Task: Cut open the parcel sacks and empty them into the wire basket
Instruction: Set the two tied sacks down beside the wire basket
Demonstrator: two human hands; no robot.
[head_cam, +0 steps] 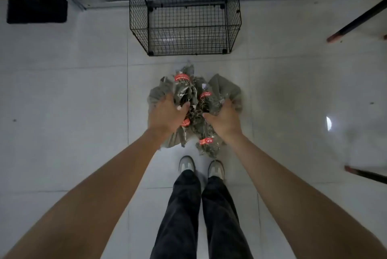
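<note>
Dark trousers (pixel 188 206) and pale, rounded shoes (pixel 187 164) stand on glossy grey floor tiles (pixel 83 91). Just beyond the toes, the left hand (pixel 165 115) and right hand (pixel 224 119) each clutch a fistful of the parcel sacks (pixel 219 87), a crumpled grey-green bundle with frayed edges and red labels (pixel 181 77). Farther on, apart from the bundle, the black wire basket (pixel 233 18) stands square on the tiles, its grid walls upright.
</note>
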